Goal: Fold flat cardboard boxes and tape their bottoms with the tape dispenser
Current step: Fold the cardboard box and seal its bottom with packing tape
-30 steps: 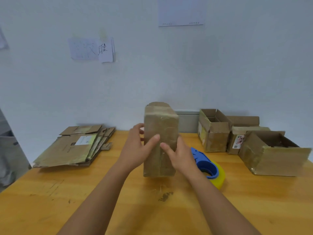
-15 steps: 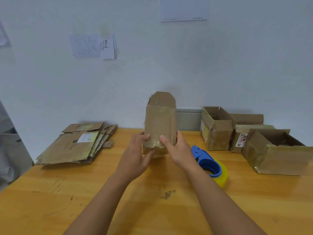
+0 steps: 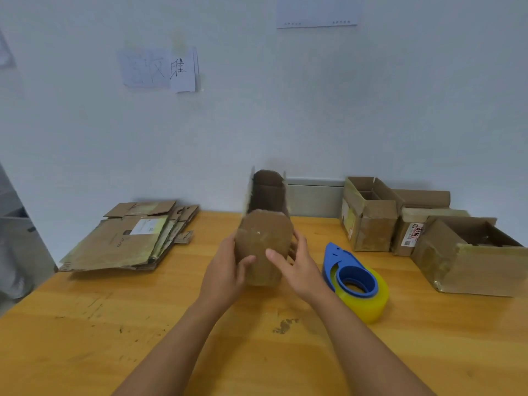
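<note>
Workpiece: a small brown cardboard box point(image 3: 264, 244) is being held above the yellow wooden table point(image 3: 85, 338), centre of view, its open end facing away toward the wall.
Left hand point(image 3: 225, 274): is gripping the box's left side, thumb curled onto the near face.
Right hand point(image 3: 300, 268): is gripping the right side, thumb pressing the near face.
Tape tool: a blue tape dispenser with a yellow roll point(image 3: 355, 282) is lying on the table just beside the right hand.
Flat stock: a stack of flattened cardboard boxes point(image 3: 128, 238) is lying at far left.
Finished stock: three assembled open cardboard boxes point(image 3: 428, 232) are standing at far right.
</note>
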Motion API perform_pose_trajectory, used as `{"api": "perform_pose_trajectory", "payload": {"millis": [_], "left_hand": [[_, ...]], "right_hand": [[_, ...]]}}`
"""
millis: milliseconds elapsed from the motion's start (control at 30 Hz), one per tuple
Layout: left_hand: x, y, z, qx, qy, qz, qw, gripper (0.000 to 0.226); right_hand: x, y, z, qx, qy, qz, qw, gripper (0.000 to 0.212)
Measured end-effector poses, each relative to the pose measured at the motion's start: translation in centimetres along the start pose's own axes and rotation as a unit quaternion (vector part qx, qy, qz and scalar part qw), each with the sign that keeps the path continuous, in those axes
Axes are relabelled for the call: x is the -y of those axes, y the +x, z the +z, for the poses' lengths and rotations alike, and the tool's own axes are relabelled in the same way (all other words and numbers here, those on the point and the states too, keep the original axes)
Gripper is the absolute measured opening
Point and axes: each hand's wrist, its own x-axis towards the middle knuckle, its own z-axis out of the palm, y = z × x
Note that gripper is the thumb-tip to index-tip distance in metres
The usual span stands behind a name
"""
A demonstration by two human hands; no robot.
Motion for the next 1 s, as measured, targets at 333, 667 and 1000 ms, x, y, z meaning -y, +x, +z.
{"api": "perform_pose_trajectory", "payload": {"millis": [333, 667, 1000], "left_hand": [[1.4, -0.4, 0.7, 0.06, -0.043, -0.113, 0.991, 0.043], [-7.0, 0.4, -0.3, -0.004, -0.042, -0.01, 0.999, 0.037], [-19.3, -5.0, 7.7, 0.051, -0.134, 0.081, 0.986, 0.037]], "right_hand": [[0.1, 1.1, 1.2, -0.027, -0.136, -0.001, 0.99, 0.072], [5.9, -1.9, -4.3, -0.067, -0.065, -0.095, 0.991, 0.067], [6.6, -13.8, -16.5, -0.205, -0.089, -0.095, 0.97, 0.055]]}}
